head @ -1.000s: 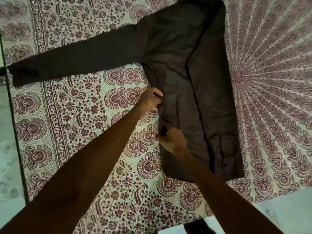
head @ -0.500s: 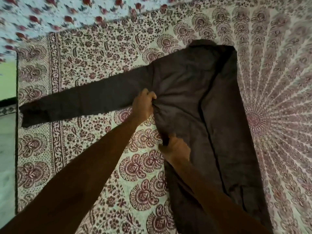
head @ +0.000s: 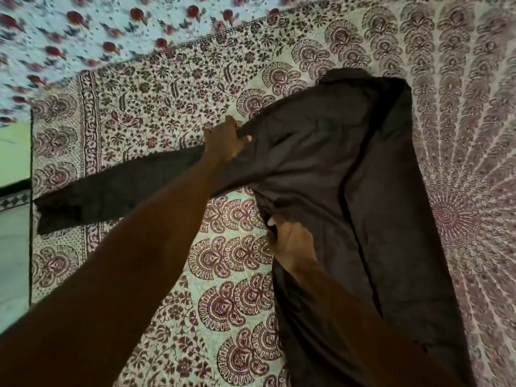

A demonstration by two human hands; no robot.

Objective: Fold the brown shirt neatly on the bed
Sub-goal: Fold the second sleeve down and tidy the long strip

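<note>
A maroon-and-cream paisley printed bedspread (head: 173, 107) fills the frame, and the dark brown long-sleeved cloth shirt (head: 363, 196) lies right of centre, one sleeve stretching to the left edge. The left hand (head: 223, 142), at centre, is clenched on the shoulder seam. Below it, the right hand (head: 291, 244) pinches the shirt's left side edge.

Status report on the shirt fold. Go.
Left hand gripping the shoulder, right hand pinching the side edge. Brown shirt half folded, left sleeve outstretched. Nothing blocking it on the bedsheet.

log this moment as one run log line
step: folding sleeve side | left hand: gripping shirt at shoulder | right hand: gripping side edge | sleeve: still spread on bedsheet
</note>
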